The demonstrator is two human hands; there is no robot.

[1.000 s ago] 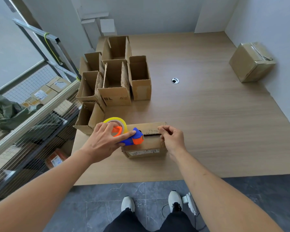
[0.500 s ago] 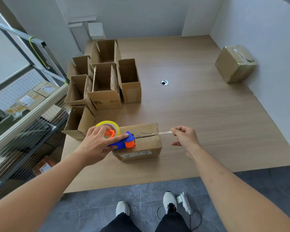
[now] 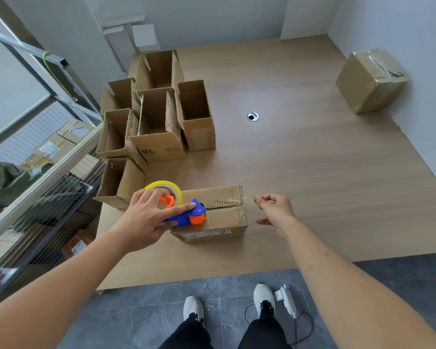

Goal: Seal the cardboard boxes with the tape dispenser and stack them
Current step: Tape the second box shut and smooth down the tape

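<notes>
Wood table (pale grain) against grey walls; slate floor.

1. Your left hand covers the handle and much of the body of the tape dispenser.
2. You cannot tell whether your right hand, just off the right end of the closed box, pinches any tape; nothing readable shows between its fingertips.
3. The label on that box's front face is too small to read.
4. At the table's left edge, the open boxes hide one another's lower walls.
5. Your forearms run off the bottom edge.
</notes>
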